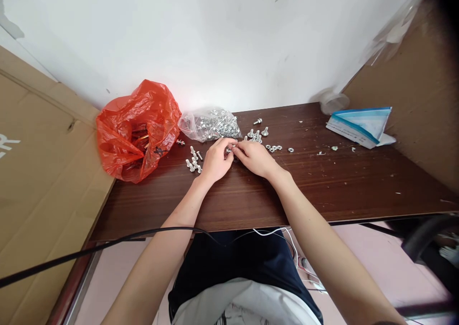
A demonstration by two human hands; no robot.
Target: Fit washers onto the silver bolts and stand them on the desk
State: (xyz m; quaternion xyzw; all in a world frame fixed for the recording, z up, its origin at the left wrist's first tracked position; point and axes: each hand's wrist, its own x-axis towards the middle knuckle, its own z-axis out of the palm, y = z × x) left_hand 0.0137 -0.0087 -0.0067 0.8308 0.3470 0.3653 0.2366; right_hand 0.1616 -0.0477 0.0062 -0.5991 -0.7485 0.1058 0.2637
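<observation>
My left hand [215, 159] is closed, fingertips pinching a small metal bolt [228, 150] over the dark wooden table. Close against it, my right hand [258, 158] is also closed, its thumb and finger meeting at the same bolt; whatever small part they pinch is hidden. Left of my left hand stand several bolts [194, 162] in a loose group. Just beyond my right hand are several more bolts with washers [256, 136], and several loose nuts [274, 148] lie to its right. A clear plastic bag of metal fasteners [215, 124] sits behind my hands.
An open red plastic bag [139, 128] stands at the left by a cardboard sheet [39, 186]. A blue and white packet [360, 125] and a clear round container [334, 103] lie at the right. A black cable [107, 245] crosses the table's front edge [229, 224].
</observation>
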